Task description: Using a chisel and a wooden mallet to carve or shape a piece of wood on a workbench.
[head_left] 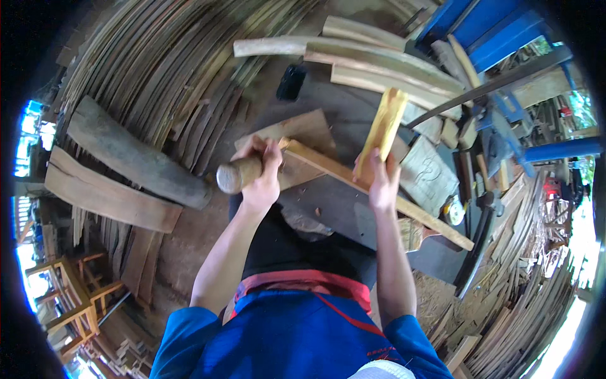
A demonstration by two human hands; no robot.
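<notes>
My left hand (260, 170) is closed around a thick, round wooden handle (237, 176), its blunt end pointing left. Whatever is at the handle's other end is hidden by my fingers. Just past those fingers begins a long, narrow wooden strip (328, 165), which slants down to the right across the dark work surface (341, 208). Gripped in my right hand (381, 180) is a yellowish rectangular wooden block (383, 129), tilted up and away from me over the strip. Beneath the strip's left end lies a flat brown board (309, 129).
Curved planks (379, 60) lie along the far side, near a dark phone-like object (291, 82). A tape roll (452, 210) and a pale board with drawn lines (429, 174) sit to the right. Stacked boards (164, 69) and a thick curved timber (136, 151) are at left.
</notes>
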